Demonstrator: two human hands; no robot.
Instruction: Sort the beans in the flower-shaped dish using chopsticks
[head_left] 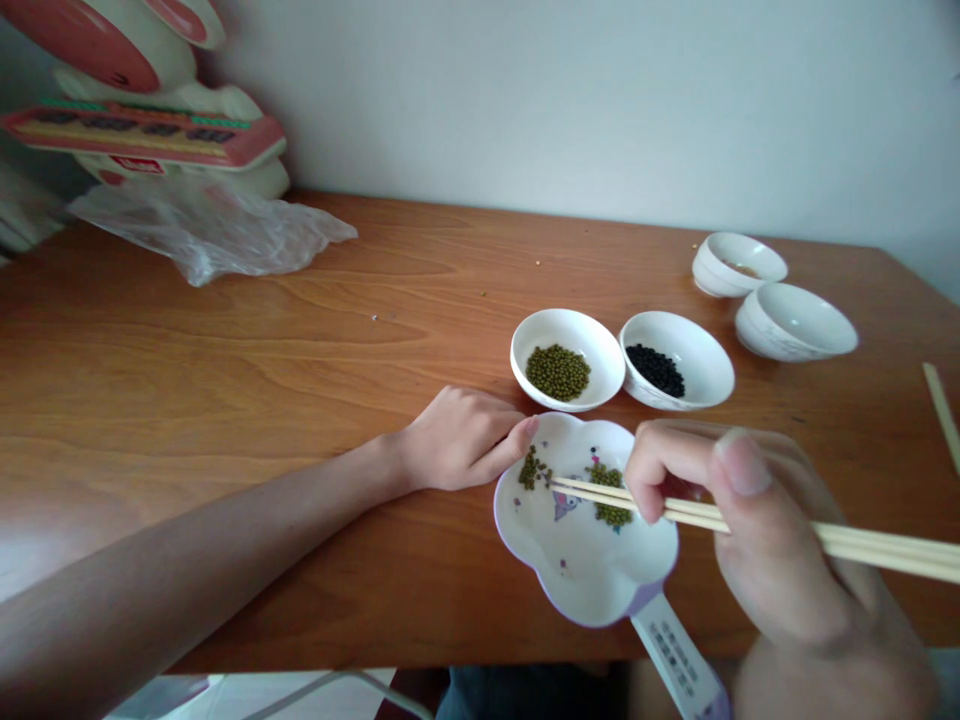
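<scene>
A white flower-shaped dish (574, 590) with a purple rim and a handle lies near the table's front edge. Two small groups of green beans, mung beans by their look (534, 470), sit inside it. My right hand (757, 520) is closed around a pair of pale chopsticks (697, 515), whose tips point at the left group. Whether a bean is between the tips, I cannot tell. At the dish's upper left rim my left hand (469, 435) grips the edge, thumb on top, other fingers partly hidden. Just behind stands a white bowl (604, 345) of green beans.
Touching that bowl is another bowl (709, 360) with black beans. Two more white bowls (739, 250) stand at the back right. A pale stick (941, 415) lies at the right edge. Back left are a clear plastic bag (225, 235) and a rabbit-shaped toy keyboard (150, 135).
</scene>
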